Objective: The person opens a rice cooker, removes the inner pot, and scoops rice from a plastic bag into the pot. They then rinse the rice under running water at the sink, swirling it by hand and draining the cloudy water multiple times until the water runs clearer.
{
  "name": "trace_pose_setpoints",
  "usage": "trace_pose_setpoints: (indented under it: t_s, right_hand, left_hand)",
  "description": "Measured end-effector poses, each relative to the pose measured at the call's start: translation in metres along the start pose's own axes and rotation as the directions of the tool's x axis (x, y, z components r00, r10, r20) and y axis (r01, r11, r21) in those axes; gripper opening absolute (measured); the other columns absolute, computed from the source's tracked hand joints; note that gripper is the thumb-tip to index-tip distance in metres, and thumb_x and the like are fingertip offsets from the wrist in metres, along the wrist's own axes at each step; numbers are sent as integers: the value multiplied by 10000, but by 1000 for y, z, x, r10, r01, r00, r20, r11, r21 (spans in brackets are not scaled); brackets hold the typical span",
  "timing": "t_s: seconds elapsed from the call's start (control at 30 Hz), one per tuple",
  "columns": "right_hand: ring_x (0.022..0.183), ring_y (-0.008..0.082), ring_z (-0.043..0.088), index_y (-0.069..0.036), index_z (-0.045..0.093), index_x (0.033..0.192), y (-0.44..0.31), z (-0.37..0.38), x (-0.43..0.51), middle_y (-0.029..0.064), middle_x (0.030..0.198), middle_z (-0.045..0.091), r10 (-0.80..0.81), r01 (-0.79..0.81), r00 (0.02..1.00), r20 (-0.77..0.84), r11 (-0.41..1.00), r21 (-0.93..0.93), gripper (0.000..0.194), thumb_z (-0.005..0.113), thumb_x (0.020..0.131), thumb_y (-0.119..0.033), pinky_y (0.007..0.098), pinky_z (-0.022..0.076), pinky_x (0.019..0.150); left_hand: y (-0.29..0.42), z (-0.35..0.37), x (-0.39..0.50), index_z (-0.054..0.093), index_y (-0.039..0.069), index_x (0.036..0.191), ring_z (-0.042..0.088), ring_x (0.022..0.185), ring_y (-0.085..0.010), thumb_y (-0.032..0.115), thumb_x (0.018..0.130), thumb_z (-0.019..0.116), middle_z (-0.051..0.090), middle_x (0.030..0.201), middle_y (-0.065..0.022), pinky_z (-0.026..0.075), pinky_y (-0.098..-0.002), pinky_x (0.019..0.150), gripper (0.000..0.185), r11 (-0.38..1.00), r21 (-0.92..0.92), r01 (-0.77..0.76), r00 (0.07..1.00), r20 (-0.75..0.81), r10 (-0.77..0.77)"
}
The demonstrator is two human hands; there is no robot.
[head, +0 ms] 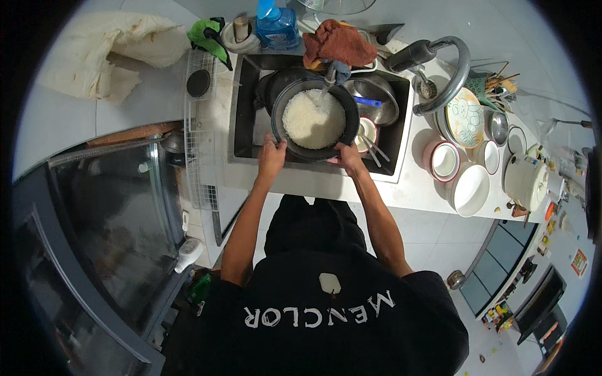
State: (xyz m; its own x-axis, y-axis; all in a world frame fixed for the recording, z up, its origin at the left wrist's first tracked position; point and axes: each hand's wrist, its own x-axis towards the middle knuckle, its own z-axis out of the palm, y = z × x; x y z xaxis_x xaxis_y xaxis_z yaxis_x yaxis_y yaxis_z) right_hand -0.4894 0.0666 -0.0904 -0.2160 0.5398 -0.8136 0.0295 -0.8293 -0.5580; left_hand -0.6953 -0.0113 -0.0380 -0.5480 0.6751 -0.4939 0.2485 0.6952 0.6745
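Note:
Both my hands grip the near rim of a dark round pot (348,120) held over the sink (244,136). White rice grains (310,120) cover the pot's bottom. From a tap spout (330,75) above the far rim, water runs onto the rice. My left hand (272,157) holds the pot's near left edge, and my right hand (350,157) its near right edge. Beneath and behind the pot a second black pan (282,82) shows in part. To its right in the sink are a steel bowl (388,105) with a blue-handled utensil (368,102) and a red-rimmed bowl (371,126) with spoons.
Behind the sink stand a blue soap bottle (277,33) and a reddish-brown cloth (338,44). A curved metal faucet (463,70) arches at the right. Stacked bowls (470,190), plates (464,113) and a cream-coloured appliance (526,181) fill the right counter. A wire rack (200,141) lies left.

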Motion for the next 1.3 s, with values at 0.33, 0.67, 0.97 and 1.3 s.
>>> trace_pose_setpoints:
  t_s: [0.33, 0.67, 0.97, 1.3]
  right_hand:
    - [693, 192, 596, 7, 501, 1081, 24, 19, 6, 73, 832, 553, -58, 71, 994, -96, 988, 140, 296, 476, 790, -43, 330, 581, 514]
    - [836, 227, 610, -177, 215, 1406, 32, 16, 18, 126, 1096, 529, -5, 17, 997, -78, 987, 159, 675, 470, 800, -25, 349, 595, 569]
    - [891, 229, 609, -238, 74, 1469, 35, 11, 25, 144, 1189, 513, -9, 16, 999, -32, 978, 207, 822, 467, 787, -1, 320, 592, 571]
    - [866, 204, 590, -211, 183, 1399, 37, 9, 20, 105, 1112, 524, 13, 0, 998, -59, 976, 218, 685, 464, 810, -2, 342, 592, 567]
  left_hand:
    - [7, 61, 72, 558, 35, 1111, 562, 1025, -307, 128, 825, 577, 551, 1067, -119, 506, -439, 796, 302, 483, 660, -575, 802, 337, 493]
    - [-12, 153, 118, 691, 108, 1042, 626, 1027, -277, 220, 840, 563, 648, 1139, -96, 487, -455, 852, 264, 326, 793, -515, 753, 600, -270]
    - [-15, 131, 167, 612, 94, 1119, 544, 1072, -360, 209, 865, 572, 542, 1178, -218, 480, -447, 861, 282, 479, 667, -571, 821, 461, 337]
    - [-4, 177, 151, 620, 12, 1106, 493, 1187, -334, 219, 825, 564, 503, 1296, -211, 462, -408, 910, 354, 835, 384, -394, 537, 833, -130]
